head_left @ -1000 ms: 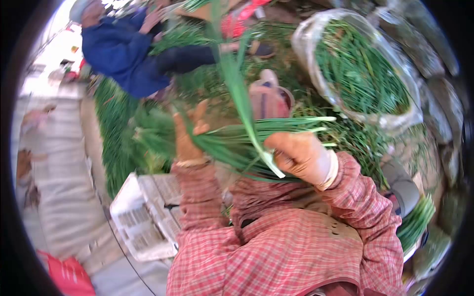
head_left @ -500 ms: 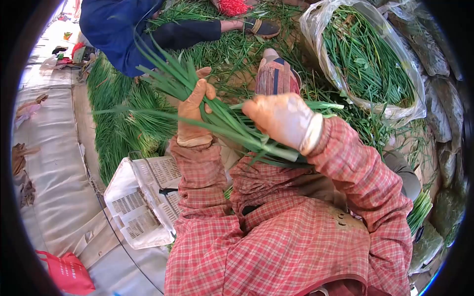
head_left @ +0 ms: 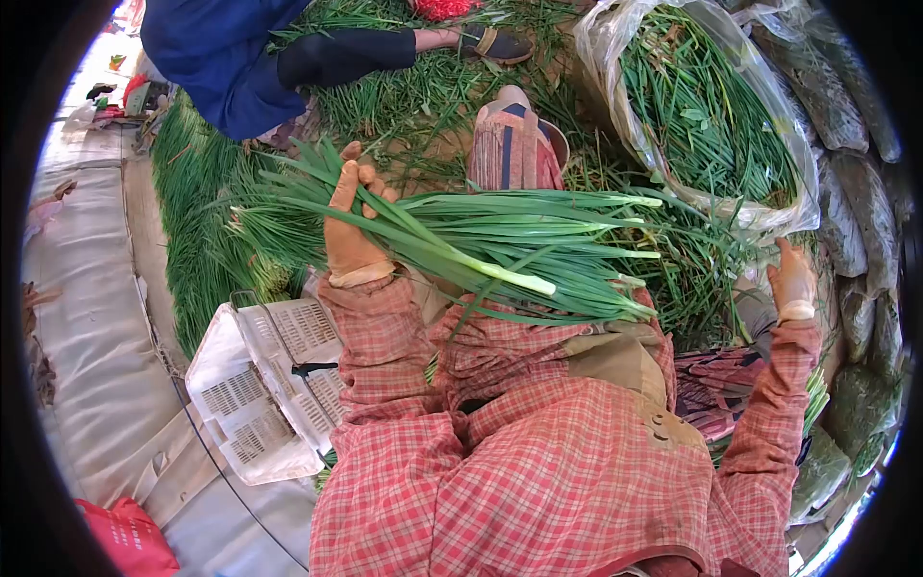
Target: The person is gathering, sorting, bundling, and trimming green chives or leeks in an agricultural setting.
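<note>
Head view, watched from my distant post. The left hand [head_left: 354, 240] is closed round the leafy part of the green stalks [head_left: 567, 236], thumb and fingers curled in, just beyond the white basket [head_left: 219, 338] and to its right. The right hand [head_left: 794, 279] is well right of the basket, part open, thumb apart from the fingers; I see nothing in it. The stalks lie sideways above the lap [head_left: 615, 363], right of the basket, pale ends pointing away from it. I judge the step in hand as gathering: one hand steadies the bunch, the other is free at the side. Any next move of these stalks calls for a snug left grip with the pale ends level. My count: two hands of the wearer, one basket, one open bag [head_left: 598, 72] of greens far right beyond the basket, one red bag [head_left: 130, 539] on its near left, one co-worker's shoe [head_left: 500, 45] well beyond it. One thick pale stem lies over the bunch; the remaining stalks overlap too much for me to count.
</note>
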The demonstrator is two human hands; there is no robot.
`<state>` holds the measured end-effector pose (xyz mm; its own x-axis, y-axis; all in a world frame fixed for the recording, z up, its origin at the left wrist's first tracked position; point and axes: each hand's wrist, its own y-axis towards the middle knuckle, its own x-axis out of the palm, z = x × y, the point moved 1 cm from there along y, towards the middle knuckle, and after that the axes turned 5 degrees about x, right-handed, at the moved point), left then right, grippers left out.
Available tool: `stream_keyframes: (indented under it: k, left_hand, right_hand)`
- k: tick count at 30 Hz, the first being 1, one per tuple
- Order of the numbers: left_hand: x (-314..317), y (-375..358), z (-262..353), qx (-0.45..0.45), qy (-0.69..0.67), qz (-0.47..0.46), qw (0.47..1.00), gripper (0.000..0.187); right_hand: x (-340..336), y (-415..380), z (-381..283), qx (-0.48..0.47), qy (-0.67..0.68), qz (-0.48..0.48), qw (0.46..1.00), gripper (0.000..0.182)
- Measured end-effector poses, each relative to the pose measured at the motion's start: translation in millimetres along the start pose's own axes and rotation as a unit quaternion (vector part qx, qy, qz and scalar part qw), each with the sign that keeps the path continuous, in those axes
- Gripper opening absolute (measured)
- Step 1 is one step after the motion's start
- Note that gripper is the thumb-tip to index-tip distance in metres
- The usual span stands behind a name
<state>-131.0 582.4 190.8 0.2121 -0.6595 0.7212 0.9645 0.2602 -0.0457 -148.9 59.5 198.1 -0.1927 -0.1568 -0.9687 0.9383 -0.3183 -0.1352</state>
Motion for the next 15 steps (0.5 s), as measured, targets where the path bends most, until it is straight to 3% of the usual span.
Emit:
stream_keyframes:
  k: [2, 3, 5, 7, 9, 12, 15]
  left_hand:
    - [0, 2, -1, 0.009, 0.010, 0.004, 1.000, 0.025]
    - [0, 2, -1, 0.011, 0.017, 0.006, 1.000, 0.025]
    - [8, 2, -2, 0.009, 0.013, 0.025, 1.000, 0.024]
    - [16, -1, -1, 0.005, 0.009, 0.053, 0.999, 0.024]
    - [16, -3, 2, 0.011, -0.008, 0.047, 0.999, 0.021]
    - [14, -11, 6, 0.001, -0.040, 0.084, 0.996, 0.018]
    - [22, -22, 12, -0.024, -0.045, 0.116, 0.992, 0.013]
  right_hand:
    - [-9, -10, -30, -0.136, 0.168, 0.159, 0.963, 0.040]
    - [-27, -26, -64, -0.211, 0.258, 0.172, 0.927, 0.038]
    - [-71, -69, -152, -0.373, 0.326, 0.089, 0.864, 0.034]
    - [-81, -95, -212, -0.460, 0.292, 0.033, 0.838, 0.033]
    - [-64, -101, -239, -0.480, 0.265, 0.078, 0.833, 0.026]
    - [-61, -89, -224, -0.490, 0.287, 0.166, 0.806, 0.013]
    - [-39, -70, -182, -0.461, 0.288, 0.125, 0.830, 0.009]
